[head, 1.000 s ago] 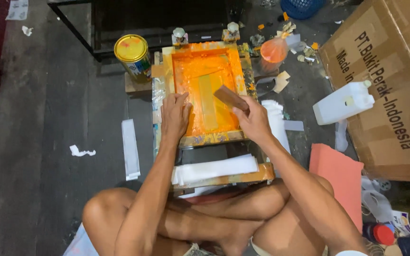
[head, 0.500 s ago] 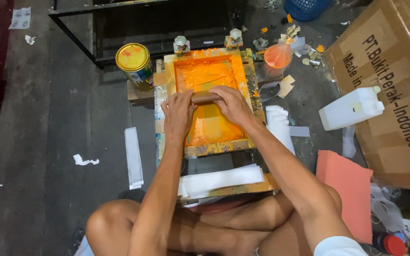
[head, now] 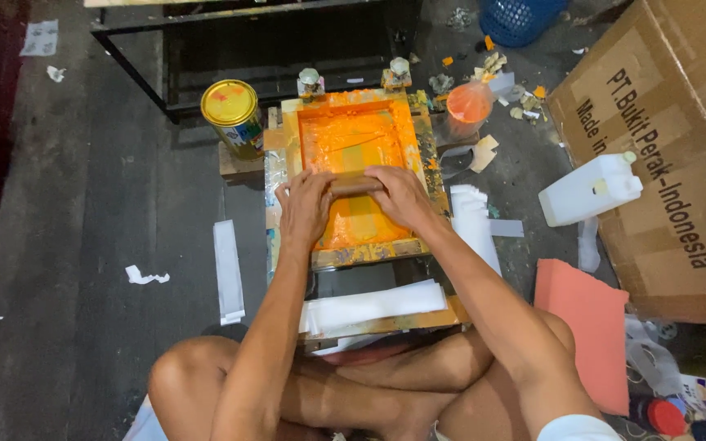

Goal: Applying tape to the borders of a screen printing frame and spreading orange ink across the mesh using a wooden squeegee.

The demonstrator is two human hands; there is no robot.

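Now: wood squeegee (head: pixel 355 184) gripped, both hands, mid orange-inked screen (head: pixel 353 143).

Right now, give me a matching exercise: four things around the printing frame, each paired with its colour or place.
Things:
1. paint can
2. plastic jug
3. squeegee
4. foam sheet

Descriptions:
A. white, beside the cardboard box
B. salmon pink, flat on the floor
C. yellow lid, left of the screen frame
D. gripped by left hand and right hand

Pairs: 1-C, 2-A, 3-D, 4-B

Both arms reach forward, elbows bent. The left hand (head: pixel 306 204) and right hand (head: pixel 400 196) sit side by side, palms down, fingers curled shut in a grip, knuckles up.
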